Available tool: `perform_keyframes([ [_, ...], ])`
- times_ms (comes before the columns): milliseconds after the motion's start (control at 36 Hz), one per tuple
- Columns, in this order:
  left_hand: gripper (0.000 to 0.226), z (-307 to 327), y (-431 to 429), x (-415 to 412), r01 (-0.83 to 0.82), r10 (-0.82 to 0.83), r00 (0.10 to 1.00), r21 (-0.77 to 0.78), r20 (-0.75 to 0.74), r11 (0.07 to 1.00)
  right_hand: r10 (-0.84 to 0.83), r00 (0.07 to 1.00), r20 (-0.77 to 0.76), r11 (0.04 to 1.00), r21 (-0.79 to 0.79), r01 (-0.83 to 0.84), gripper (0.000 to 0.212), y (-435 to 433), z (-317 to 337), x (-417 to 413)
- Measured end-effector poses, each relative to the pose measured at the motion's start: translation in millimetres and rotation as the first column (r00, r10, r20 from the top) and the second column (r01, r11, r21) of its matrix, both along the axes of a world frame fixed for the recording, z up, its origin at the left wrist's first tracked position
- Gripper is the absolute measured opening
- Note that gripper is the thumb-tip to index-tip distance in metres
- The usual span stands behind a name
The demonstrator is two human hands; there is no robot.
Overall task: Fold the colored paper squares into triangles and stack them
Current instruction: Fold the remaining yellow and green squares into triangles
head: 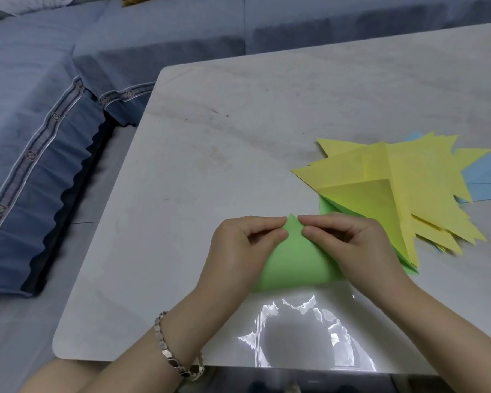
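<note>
Single view, head-worn wide-angle camera. Looks forward and steeply down across the pale, marble-patterned worktop (238, 109) from its near edge, at close range; straight lines bow toward the margins. A blue fabric sofa (40, 80) fills the far and left background.

The folded green paper sheet (295, 265) lies on the pale stone-look tabletop (210, 137), the left hand (238, 251) on its left side and the right hand (360, 245) on its right, both pinching its far corner. Just to its right sits the heap of yellow folded paper triangles (423, 180), overlapping light blue paper pieces (485, 188) farther right; a clear plastic sheet (301, 336) lies in front of the green sheet. The blue fabric sofa (40, 109) runs along the tabletop's left and far sides.
</note>
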State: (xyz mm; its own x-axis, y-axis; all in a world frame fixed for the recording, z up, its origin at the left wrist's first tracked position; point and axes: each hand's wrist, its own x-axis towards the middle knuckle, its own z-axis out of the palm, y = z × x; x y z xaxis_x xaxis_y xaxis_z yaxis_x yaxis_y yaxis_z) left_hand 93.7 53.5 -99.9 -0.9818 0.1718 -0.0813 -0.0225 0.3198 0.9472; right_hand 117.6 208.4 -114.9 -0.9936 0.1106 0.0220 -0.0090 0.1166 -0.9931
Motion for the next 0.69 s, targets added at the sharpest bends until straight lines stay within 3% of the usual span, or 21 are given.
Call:
perform_keyframes([
  [139,0.025,-2.4,1.6,-6.3,-0.036,0.036,0.999,-0.003,-0.007,0.999,0.01,0.999,-0.037,0.999,0.044,-0.008,0.028,-1.1,-0.9,-3.0],
  [333,0.025,-16.2,10.1,-39.5,0.015,-0.017,1.0,-0.087,-0.023,0.996,-0.013,0.998,-0.061,0.955,0.296,0.031,0.021,1.5,-12.1,-24.0],
  [389,0.024,-24.7,14.3,-48.7,0.0,0.0,1.0,-0.084,0.0,0.996,-0.026,0.984,-0.176,0.864,0.491,0.111,0.017,0.4,-16.5,-27.2],
  [472,0.019,-37.4,20.3,-59.8,-0.024,0.027,0.999,-0.077,0.038,0.997,0.156,0.933,-0.324,0.681,0.72,0.136,0.02,-4.7,-28.1,-26.9],
  [556,0.022,-49.5,21.4,-68.8,-0.059,0.066,0.995,-0.093,0.072,0.994,0.341,0.915,-0.217,0.581,0.814,-0.024,0.022,-8.6,-40.7,-25.4],
  [639,0.021,-58.9,19.5,-73.5,-0.077,0.088,0.991,-0.109,0.1,0.991,0.405,0.91,-0.09,0.491,0.861,-0.134,0.026,-10.3,-53.3,-21.6],
  [694,0.022,-62.0,18.3,-75.1,-0.081,0.092,0.99,-0.107,0.104,0.991,0.415,0.906,-0.083,0.471,0.872,-0.136,0.028,-10.7,-59.0,-17.0],
])
